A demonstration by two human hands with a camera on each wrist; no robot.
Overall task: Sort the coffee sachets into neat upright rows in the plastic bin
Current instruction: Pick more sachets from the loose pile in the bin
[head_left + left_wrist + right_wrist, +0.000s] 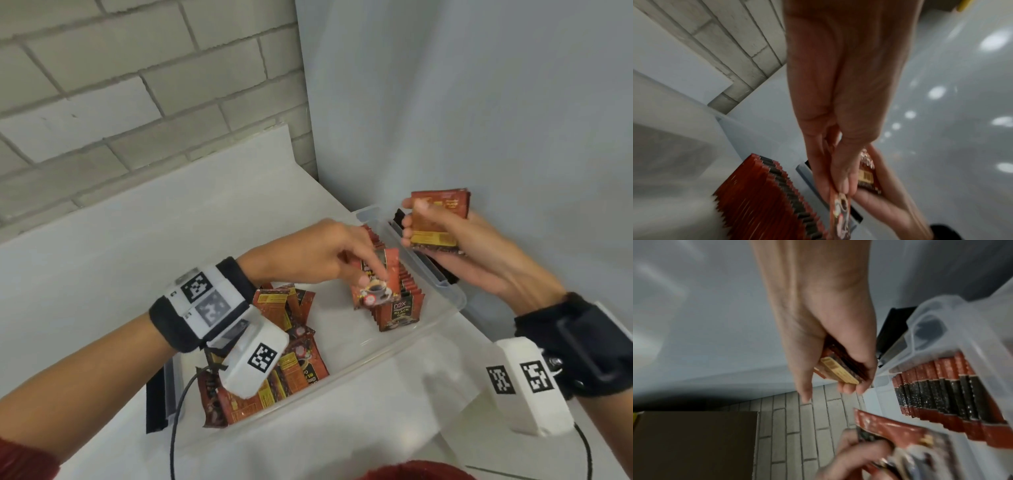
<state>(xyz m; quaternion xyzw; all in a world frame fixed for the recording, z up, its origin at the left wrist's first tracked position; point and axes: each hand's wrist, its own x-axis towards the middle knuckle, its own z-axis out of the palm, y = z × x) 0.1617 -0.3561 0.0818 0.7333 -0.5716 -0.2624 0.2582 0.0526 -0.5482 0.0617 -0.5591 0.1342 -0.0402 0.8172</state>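
A clear plastic bin (442,310) lies on the white table. Along its far right side stands an upright row of red-brown coffee sachets (399,305), also seen in the left wrist view (766,194) and the right wrist view (945,391). A loose heap of sachets (291,346) lies at the bin's near left end. My left hand (346,267) pinches a single sachet (376,284) just above the row. My right hand (445,236) grips a small stack of sachets (438,216) above the bin's far right rim.
A grey brick wall (120,85) stands behind the table, and a pale smooth wall (479,85) closes the right side. A black strip (156,401) lies beside the bin's near left end. A brown box (694,444) shows in the right wrist view.
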